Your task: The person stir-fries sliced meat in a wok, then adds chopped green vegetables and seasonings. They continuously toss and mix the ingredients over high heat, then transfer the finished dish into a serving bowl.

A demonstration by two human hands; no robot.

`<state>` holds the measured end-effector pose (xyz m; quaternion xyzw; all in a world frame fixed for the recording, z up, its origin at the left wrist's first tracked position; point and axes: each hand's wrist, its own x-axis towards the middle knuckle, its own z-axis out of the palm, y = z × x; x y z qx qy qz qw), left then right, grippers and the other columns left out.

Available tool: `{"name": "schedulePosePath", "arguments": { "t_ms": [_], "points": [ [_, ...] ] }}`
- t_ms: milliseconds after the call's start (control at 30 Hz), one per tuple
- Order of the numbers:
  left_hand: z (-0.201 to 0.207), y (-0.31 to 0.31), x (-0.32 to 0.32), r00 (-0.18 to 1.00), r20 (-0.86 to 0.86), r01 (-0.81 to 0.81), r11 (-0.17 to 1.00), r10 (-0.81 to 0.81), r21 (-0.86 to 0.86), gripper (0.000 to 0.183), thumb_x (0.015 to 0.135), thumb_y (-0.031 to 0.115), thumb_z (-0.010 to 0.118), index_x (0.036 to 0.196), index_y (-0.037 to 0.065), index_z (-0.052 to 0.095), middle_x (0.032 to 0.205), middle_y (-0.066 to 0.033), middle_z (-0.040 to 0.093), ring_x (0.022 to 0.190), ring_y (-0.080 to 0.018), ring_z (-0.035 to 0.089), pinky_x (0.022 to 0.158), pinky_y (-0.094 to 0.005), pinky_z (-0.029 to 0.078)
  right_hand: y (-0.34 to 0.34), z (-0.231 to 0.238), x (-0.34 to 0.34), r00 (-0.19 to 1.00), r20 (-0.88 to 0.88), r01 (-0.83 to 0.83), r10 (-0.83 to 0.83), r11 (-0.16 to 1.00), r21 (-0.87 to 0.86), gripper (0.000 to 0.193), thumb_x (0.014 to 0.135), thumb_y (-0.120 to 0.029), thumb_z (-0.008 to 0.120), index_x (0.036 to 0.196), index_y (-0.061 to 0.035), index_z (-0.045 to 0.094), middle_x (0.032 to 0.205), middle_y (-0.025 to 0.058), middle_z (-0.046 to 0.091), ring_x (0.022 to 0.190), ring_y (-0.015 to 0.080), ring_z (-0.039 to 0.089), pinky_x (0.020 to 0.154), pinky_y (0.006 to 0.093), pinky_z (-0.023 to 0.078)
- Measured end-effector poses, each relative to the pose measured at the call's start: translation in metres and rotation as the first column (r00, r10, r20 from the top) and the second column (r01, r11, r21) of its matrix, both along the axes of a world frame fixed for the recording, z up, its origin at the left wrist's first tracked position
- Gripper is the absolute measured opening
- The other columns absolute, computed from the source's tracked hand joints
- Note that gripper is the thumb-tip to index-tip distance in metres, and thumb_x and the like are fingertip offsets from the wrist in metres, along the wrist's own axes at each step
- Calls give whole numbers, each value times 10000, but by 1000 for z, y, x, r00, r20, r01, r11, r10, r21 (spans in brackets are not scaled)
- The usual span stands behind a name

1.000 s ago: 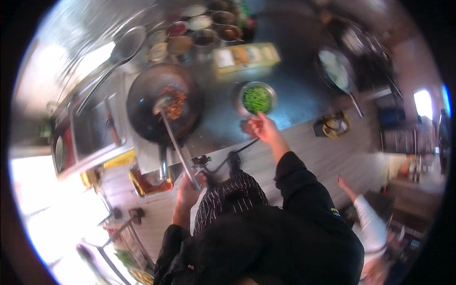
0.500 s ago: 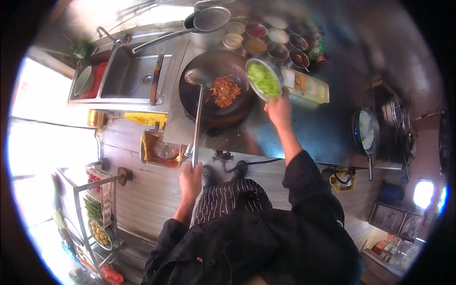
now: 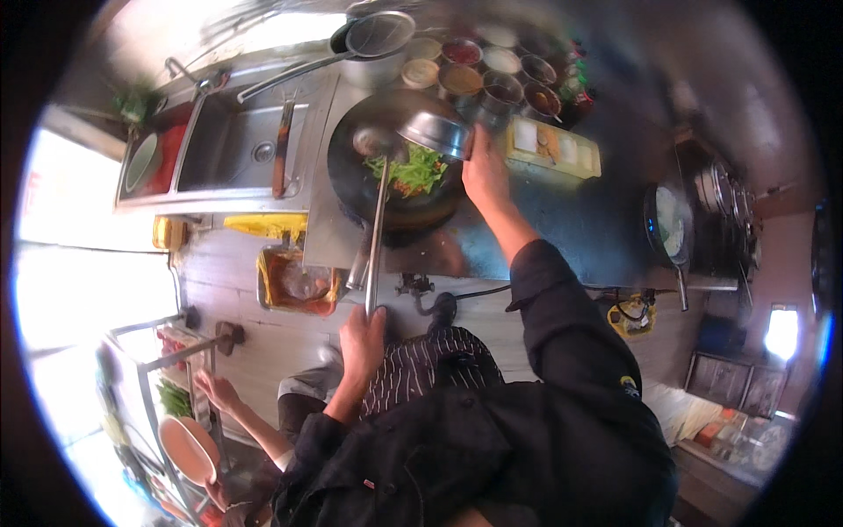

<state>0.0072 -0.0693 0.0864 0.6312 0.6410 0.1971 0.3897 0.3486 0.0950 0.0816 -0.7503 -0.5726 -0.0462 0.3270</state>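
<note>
My left hand is closed round the long handle of a ladle, whose bowl end sits over the left side of a dark wok. With its fingers closed on the rim, my right hand holds a metal bowl tipped on its side above the wok. Green leafy pieces lie in the wok on top of reddish-brown shredded food, which shows only at the edges. The bowl's inside is turned away from view.
Behind the wok stand several seasoning tubs and a pot with a strainer. A sink is at left, a yellow condiment box at right. Another person's hand and a pinkish bowl are by the rack at lower left.
My right hand has tipped the bowl over the wok, and its greens now lie on the shredded food. A person with a pinkish bowl has come in at lower left.
</note>
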Motion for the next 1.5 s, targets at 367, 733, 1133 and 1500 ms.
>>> {"name": "schedulePosePath", "arguments": {
  "t_ms": [367,733,1133,1500],
  "points": [
    [-20,12,68,875,436,63,843,210,-534,251,1045,256,605,937,32,566,691,-6,562,557,-103,523,472,-313,424,-194,-105,73,-454,-802,-135,-388,920,-369,584,1027,-424,652,1346,57,561,1124,231,719,873,279,739,791,411,646],
    [-54,100,27,965,-248,112,987,-80,118,334,917,226,743,1188,45,669,1070,-175,720,1030,-364,696,919,-470,529,-217,-8,-26,702,-702,-301,-122,843,-447,535,1009,-165,585,1524,-70,475,991,255,712,891,449,679,816,504,542],
    [-59,85,37,674,595,222,649,438,-728,155,972,152,716,993,76,582,781,-34,582,563,-171,571,490,-315,472,-228,57,5,753,-642,-370,-146,712,-596,527,1005,-193,598,1518,-98,527,907,168,707,738,271,672,701,411,527],
    [-45,63,45,640,664,219,737,387,-640,152,961,116,678,857,67,579,700,-37,585,542,-159,573,494,-321,480,-206,68,13,393,-837,-572,-381,611,-547,580,1034,-143,558,1596,-114,420,829,14,597,596,85,493,513,249,409]
  ]
}}
